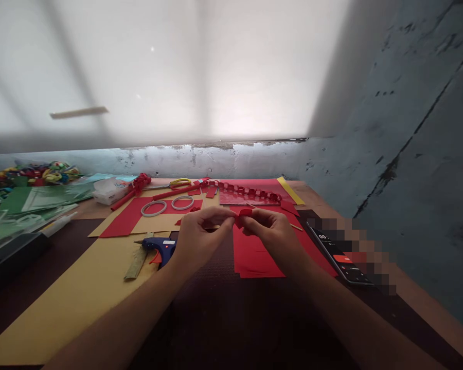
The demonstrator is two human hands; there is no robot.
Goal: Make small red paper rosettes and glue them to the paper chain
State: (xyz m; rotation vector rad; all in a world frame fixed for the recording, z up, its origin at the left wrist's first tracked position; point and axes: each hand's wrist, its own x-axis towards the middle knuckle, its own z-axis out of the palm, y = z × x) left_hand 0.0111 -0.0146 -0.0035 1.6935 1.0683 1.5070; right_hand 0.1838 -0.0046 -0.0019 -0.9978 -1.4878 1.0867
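Note:
Between my two hands, above the table, is a small piece of red paper (245, 212), folded or curled. My left hand (204, 226) pinches its left side with thumb and fingertips. On its other side, my right hand (268, 226) grips it between thumb and forefinger. Red paper sheets (256, 257) lie in a stack beneath my right hand. A blue hot glue gun (160, 246) rests just left of my left wrist, its nozzle pointing left over a worn strip (136, 263). Behind my hands stretches a red paper chain (250, 192).
Two rolls of tape (153, 208) sit on red and tan paper at left. Yellow-handled scissors (180, 183) lie behind them. A phone (337, 254) is at right. Green packets (42, 198) and a white box (110, 190) crowd the far left, before the wall (170, 160).

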